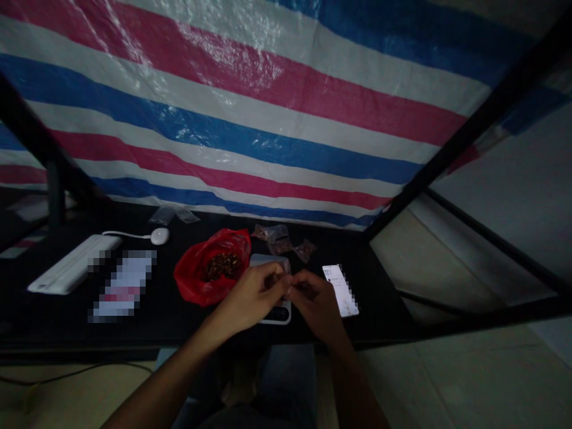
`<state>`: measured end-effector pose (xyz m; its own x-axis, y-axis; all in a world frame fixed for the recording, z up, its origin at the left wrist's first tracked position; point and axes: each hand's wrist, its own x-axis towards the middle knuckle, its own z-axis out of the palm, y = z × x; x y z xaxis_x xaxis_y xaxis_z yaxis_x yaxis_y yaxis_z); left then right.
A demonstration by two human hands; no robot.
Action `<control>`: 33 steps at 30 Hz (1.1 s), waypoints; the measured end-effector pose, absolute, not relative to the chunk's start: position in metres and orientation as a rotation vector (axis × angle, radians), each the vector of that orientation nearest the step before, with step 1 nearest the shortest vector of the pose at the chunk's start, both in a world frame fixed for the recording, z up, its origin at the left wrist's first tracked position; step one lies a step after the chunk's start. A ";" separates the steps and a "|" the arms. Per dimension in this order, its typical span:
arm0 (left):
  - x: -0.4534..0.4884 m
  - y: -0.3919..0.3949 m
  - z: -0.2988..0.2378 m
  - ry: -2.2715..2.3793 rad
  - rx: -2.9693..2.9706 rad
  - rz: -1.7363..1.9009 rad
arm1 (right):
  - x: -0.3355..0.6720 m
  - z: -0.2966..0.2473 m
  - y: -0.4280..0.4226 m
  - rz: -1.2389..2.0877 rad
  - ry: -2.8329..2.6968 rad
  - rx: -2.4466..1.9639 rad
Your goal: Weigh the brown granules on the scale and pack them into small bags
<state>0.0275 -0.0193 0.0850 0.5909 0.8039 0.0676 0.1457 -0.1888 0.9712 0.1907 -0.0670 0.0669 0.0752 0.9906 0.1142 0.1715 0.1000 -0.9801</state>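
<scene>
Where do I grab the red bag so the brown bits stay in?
The red bag sits mouth-up with brown bits heaped inside, and its plastic looks thin and floppy. So probably gather the crumpled rim from above, not pinch one low side.

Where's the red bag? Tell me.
In the head view, the red bag sits on the dark table left of centre, just beside the left hand, with the blurred paper to its left.
</scene>
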 end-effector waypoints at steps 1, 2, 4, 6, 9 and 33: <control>0.023 -0.024 0.083 0.782 1.661 0.735 | 0.184 0.067 -0.072 0.952 -1.335 -1.290; 0.018 -0.028 0.081 0.764 1.634 0.739 | 0.178 0.067 -0.075 0.936 -1.345 -1.290; 0.007 -0.034 0.079 0.738 1.596 0.725 | 0.169 0.067 -0.082 0.944 -1.351 -1.261; -0.002 -0.038 0.080 0.711 1.602 0.697 | 0.164 0.067 -0.087 0.980 -1.348 -1.204; -0.012 -0.042 0.085 0.684 1.673 0.664 | 0.160 0.069 -0.091 1.009 -1.372 -1.155; -0.034 -0.053 0.048 0.804 2.102 0.810 | 0.155 0.074 -0.093 0.917 -1.503 -1.261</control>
<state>-0.0342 -0.0527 0.0476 0.6057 0.7425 0.2862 0.2807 -0.5360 0.7962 0.1553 -0.0927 0.0742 -0.0316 0.9813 0.1897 0.2802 0.1909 -0.9408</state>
